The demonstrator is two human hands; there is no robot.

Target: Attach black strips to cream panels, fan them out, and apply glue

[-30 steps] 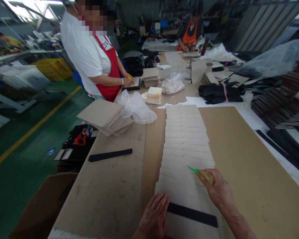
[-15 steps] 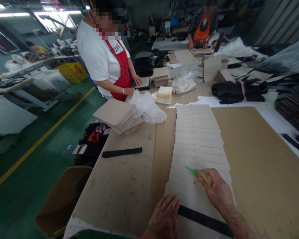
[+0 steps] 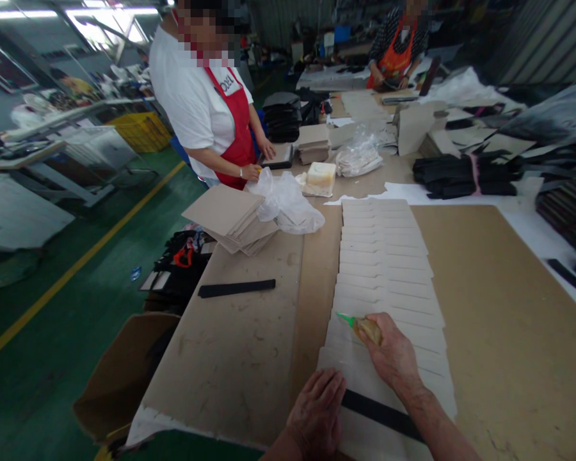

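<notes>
My right hand (image 3: pixel 394 353) is wrapped round a small amber glue bottle (image 3: pixel 368 330) with a green nozzle, which points left over a long row of overlapping grey-beige boards (image 3: pixel 384 275). Near the bottom of the row, my left hand (image 3: pixel 318 406) rests at the left end of a black strip (image 3: pixel 381 413) lying across the nearest board. Its fingers lie flat and close beside each other on the board. A second black strip (image 3: pixel 237 289) lies on the table to the left.
Stacked boards (image 3: pixel 225 214) and a clear plastic bag (image 3: pixel 292 208) sit at the table's left edge. A person in a red apron (image 3: pixel 235 115) stands beyond them. Black bundled pieces (image 3: pixel 465 176) lie at the right. Another person (image 3: pixel 396 54) works at the back.
My right hand has moved left with the glue bottle, bringing its nozzle to the row's left side. My left hand has stayed nearly in place. The view has shifted slightly.
</notes>
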